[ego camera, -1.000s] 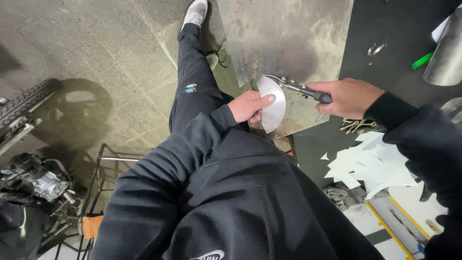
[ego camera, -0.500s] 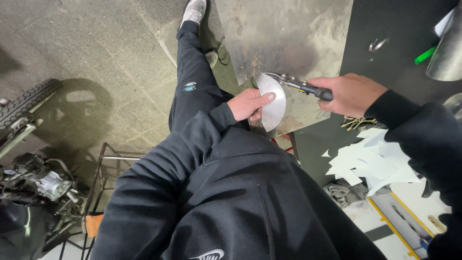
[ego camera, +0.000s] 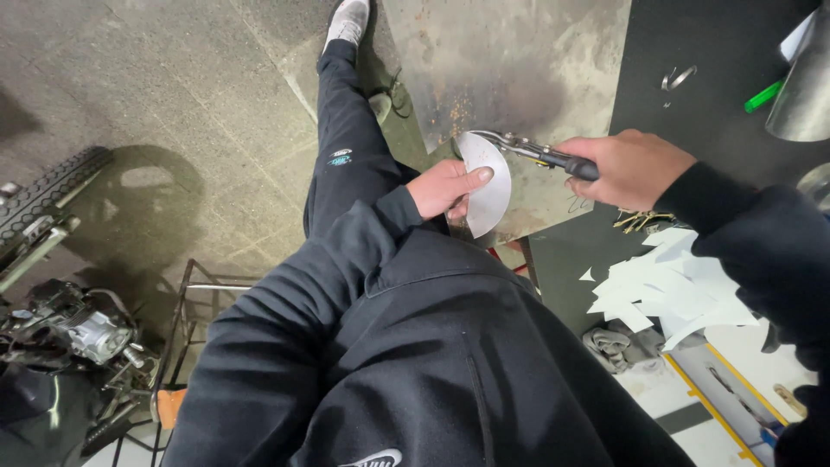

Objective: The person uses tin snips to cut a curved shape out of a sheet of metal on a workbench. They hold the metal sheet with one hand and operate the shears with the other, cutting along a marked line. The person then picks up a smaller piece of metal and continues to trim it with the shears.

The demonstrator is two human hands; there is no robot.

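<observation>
Both hands are seen just above the middle of the head view. A curved piece of sheet metal (ego camera: 486, 186), pale and rounded along its right edge, is held by the left hand (ego camera: 447, 188), with the thumb laid across its face and the fingers curled behind it. The dark handles of a pair of tin snips (ego camera: 534, 153) are gripped by the right hand (ego camera: 629, 168), which is closed tightly round them; the blades are pointed toward the left, and their tips are met by the upper edge of the curved piece. Whether the blades are parted cannot be told.

Behind the hands, in the upper middle of the frame, a large rusty metal sheet (ego camera: 519, 60) is laid flat. A black surface (ego camera: 718, 52) is seen at the upper right, with a green marker (ego camera: 762, 96) near its right edge. White paper scraps (ego camera: 666, 290) are scattered at the right, below the right sleeve, and a grey rag (ego camera: 618, 346) is lying just beneath them. A dark trouser leg (ego camera: 341, 147) and a light shoe (ego camera: 348, 21) are stretched toward the top of the frame over a concrete floor (ego camera: 173, 86). At the lower left, an engine (ego camera: 73, 333) and a tyre (ego camera: 52, 190) are visible.
</observation>
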